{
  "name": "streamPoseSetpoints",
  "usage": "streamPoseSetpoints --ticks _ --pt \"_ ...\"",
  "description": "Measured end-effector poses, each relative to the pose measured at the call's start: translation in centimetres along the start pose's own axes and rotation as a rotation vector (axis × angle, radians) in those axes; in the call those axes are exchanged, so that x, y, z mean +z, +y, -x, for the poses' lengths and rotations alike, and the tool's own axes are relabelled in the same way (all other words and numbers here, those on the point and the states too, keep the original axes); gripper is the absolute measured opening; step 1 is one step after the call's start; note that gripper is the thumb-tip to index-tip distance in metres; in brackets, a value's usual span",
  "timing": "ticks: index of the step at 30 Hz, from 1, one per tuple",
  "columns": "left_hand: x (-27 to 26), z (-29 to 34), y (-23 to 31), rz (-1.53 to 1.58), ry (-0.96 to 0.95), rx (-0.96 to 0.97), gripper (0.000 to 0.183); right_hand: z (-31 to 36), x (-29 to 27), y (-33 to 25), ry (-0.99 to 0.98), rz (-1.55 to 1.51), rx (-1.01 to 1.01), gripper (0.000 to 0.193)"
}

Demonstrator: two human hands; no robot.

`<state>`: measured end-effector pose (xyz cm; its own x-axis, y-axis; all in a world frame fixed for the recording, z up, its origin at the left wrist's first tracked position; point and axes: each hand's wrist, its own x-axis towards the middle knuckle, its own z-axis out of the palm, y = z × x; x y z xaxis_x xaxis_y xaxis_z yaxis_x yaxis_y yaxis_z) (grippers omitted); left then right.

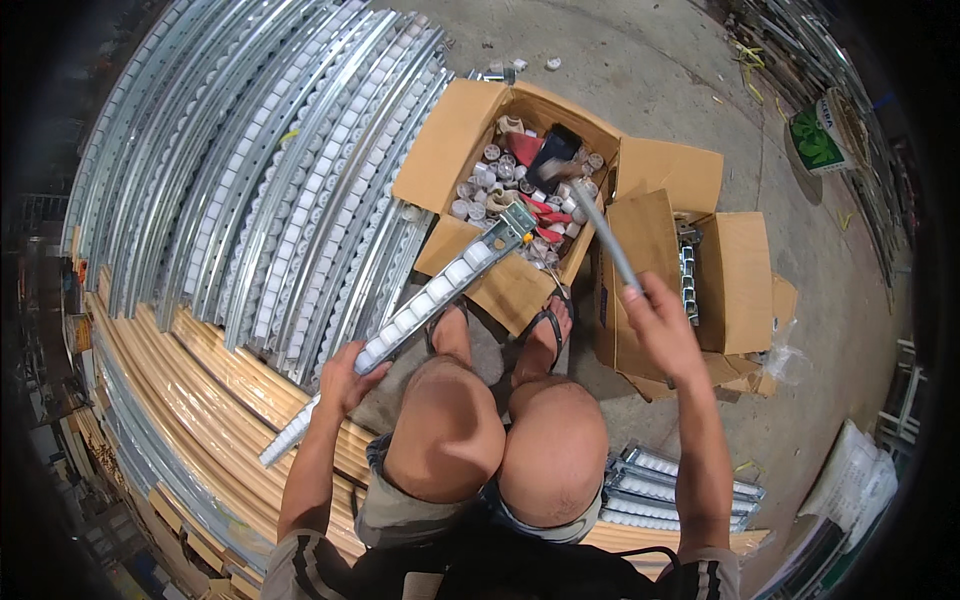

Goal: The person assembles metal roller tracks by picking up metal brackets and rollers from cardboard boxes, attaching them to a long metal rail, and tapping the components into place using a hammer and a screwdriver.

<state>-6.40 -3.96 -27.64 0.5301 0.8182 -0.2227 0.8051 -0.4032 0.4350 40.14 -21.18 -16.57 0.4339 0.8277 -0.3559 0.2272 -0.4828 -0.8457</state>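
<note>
My left hand [345, 378] is closed around a metal roller track [436, 292] lined with white plastic rollers. The track slants up to the right, and its far end, with a metal end bracket [508, 228], reaches over the edge of an open cardboard box [452, 135]. In my right hand [662, 322] is a hammer [608, 235], gripped by its grey handle. Its head is smeared by motion and hangs over the box, apart from the track. Loose white rollers [478, 188], a black object [556, 152] and red-and-beige gloves [545, 210] lie inside the box.
Many roller tracks [290, 190] lie stacked at the left, beside tan pipes [210, 385]. A second cardboard box [742, 285] with metal brackets [688, 270] stands at the right. Shorter roller tracks [680, 490] lie by my right leg. A green-and-white bucket [822, 135] stands far right.
</note>
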Motion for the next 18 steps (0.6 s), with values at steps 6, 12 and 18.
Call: streamPoseSetpoints --ticks 6,12,18 --pt "-4.8 -0.2 2.0 0.290 -0.051 -0.046 0.051 0.6 -3.0 -3.2 0.018 -0.354 0.105 0.034" --pt "-7.6 -0.2 2.5 0.270 0.006 0.048 0.050 1.6 -4.2 -3.1 -0.074 -0.267 0.149 0.034" --pt "-9.0 -0.6 3.0 0.222 0.006 0.047 0.051 2.3 -2.1 -1.0 -0.002 0.072 -0.172 0.039"
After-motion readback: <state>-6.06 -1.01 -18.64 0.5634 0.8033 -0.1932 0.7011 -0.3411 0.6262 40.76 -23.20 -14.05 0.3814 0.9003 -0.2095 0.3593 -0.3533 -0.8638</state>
